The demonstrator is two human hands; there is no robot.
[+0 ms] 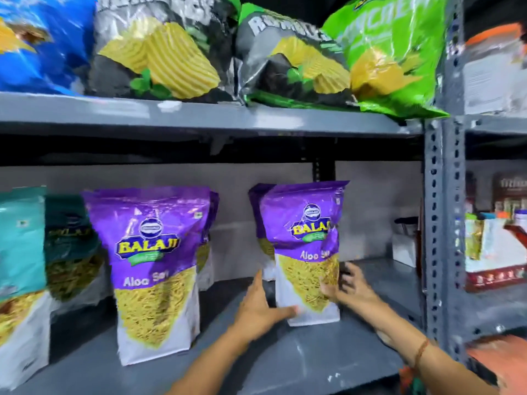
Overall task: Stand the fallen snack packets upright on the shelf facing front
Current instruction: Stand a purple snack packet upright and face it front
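Observation:
A purple Aloo Sev packet (305,240) stands upright on the grey shelf (285,357), front facing me. My left hand (261,307) presses its lower left edge with the thumb across the white base. My right hand (346,290) holds its lower right side, fingers spread. Another purple packet (261,212) stands just behind it. A second Aloo Sev packet (155,266) stands upright to the left, with one more purple packet (209,223) behind that.
Teal packets (21,269) stand at the far left. The upper shelf holds blue, black and green chip bags (393,49). A perforated grey upright (440,223) bounds the shelf on the right; beyond it are other goods. A small white box (405,249) sits at the back right.

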